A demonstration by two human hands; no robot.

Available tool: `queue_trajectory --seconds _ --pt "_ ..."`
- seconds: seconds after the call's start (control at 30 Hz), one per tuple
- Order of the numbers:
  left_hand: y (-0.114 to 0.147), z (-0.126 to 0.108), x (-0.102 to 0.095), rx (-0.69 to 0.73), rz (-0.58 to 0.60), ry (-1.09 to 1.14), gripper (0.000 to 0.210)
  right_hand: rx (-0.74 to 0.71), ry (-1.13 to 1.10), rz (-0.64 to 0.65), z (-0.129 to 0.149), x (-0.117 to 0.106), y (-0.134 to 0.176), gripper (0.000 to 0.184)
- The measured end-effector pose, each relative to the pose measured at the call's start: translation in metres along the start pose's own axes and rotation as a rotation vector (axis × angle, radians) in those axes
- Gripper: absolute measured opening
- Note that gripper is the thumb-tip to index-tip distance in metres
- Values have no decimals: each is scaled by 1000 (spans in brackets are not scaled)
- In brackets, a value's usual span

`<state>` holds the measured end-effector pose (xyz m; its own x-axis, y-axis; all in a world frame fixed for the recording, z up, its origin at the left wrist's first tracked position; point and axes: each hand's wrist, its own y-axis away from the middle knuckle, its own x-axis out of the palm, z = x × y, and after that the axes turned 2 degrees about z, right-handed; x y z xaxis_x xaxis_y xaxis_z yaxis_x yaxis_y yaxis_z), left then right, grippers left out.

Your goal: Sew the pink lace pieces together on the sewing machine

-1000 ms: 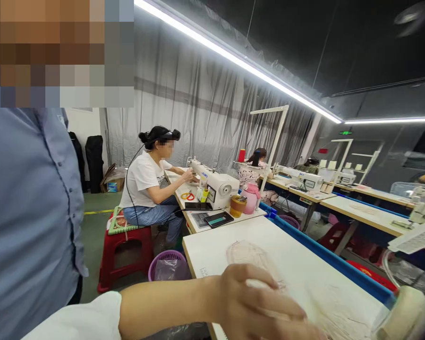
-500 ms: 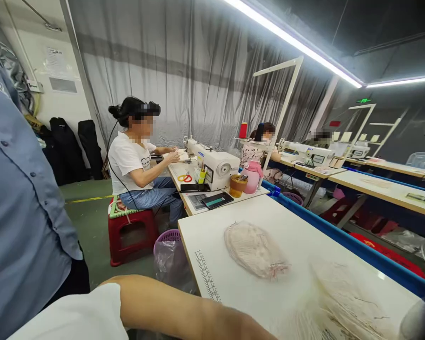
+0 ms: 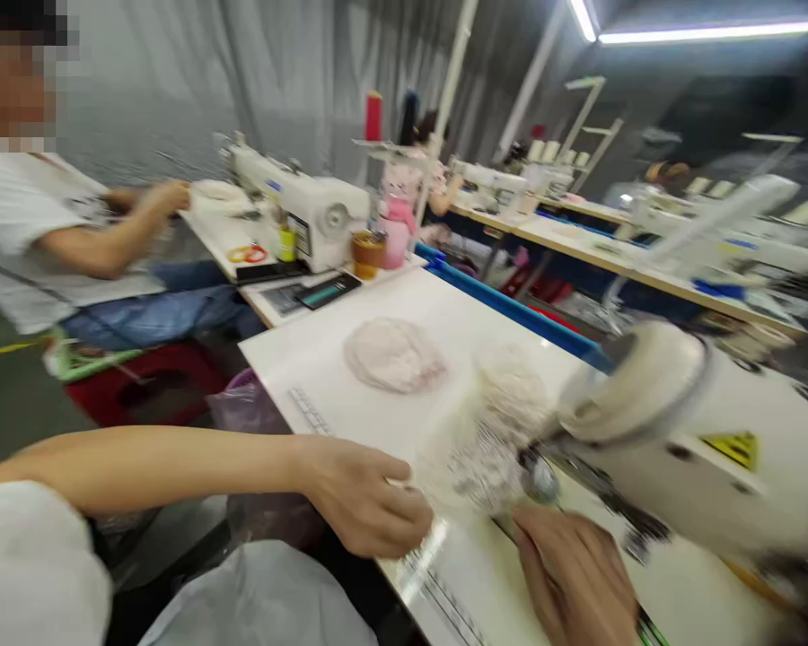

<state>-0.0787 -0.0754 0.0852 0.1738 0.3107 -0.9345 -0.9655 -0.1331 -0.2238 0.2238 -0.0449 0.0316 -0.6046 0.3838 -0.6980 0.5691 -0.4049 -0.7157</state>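
My left hand [image 3: 373, 502] is over the near edge of the white sewing table, palm down, fingers loosely curled and partly apart. Nothing shows in it, though its thumb side is hidden and it is blurred. Beneath the sewing machine head, my right hand [image 3: 575, 574] is closed over a thin dark tool [image 3: 505, 528] whose other end shows green. Its exact kind is unclear. Sheer whitish fabric [image 3: 481, 462] is bunched by the machine's needle area, just beyond both hands. A flat, roundish piece of pale fabric [image 3: 394, 354] lies farther back.
My sewing machine [image 3: 700, 431] takes up the right side. At the far left corner stand a co-worker's sewing machine [image 3: 310, 211], a phone [image 3: 329, 291], an amber jar [image 3: 368, 256] and a pink bottle [image 3: 397, 235]. A co-worker [image 3: 74, 224] sits at the left.
My view has swung right and down, bringing the sewing machine and both hands into sight. Earlier only my left forearm showed, with its hand out of frame.
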Motion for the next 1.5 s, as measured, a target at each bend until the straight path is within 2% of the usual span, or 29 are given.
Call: queue_trajectory --seconds 0.03,0.13,0.3,0.4,0.53,0.6,0.67,0.73,0.8,0.83,0.93,1.07,1.2,1.37,1.5 --pt "5 -6 6 -15 -31 -5 28 9 3 -22 0 1 0 21" --pt "12 -10 22 -104 -87 -100 19 73 20 15 -1 3 -4 30" --pt "-3 5 45 -119 -127 -143 27 216 -49 108 -9 3 -1 48" --pt "-11 11 60 -204 -153 -118 23 255 -93 200 -11 4 3 51" --pt "-16 16 69 -387 -135 54 34 266 -148 264 -10 7 4 41" --pt "-22 23 65 -495 -106 167 38 275 -135 259 -10 10 4 26" --pt "-33 35 58 -542 -38 246 34 283 -108 250 -11 13 6 15" --pt "-47 49 53 -507 35 310 21 294 -91 230 -12 15 7 13" --pt "-62 62 53 -417 55 341 5 299 -87 191 -12 16 8 14" --pt "-69 67 55 -368 50 338 4 294 -87 171 -12 16 8 16" --pt "-83 72 69 -273 0 235 16 285 -88 145 -10 14 5 21" --pt "-86 70 85 -252 -135 62 23 331 -64 157 -7 13 3 23" --pt "-82 66 87 -255 -220 34 33 399 57 191 -5 13 2 22" --pt "-81 62 84 -288 -275 -2 37 322 86 267 -3 12 1 20" --pt "-82 58 91 -326 -305 27 38 304 108 245 -4 13 3 23"
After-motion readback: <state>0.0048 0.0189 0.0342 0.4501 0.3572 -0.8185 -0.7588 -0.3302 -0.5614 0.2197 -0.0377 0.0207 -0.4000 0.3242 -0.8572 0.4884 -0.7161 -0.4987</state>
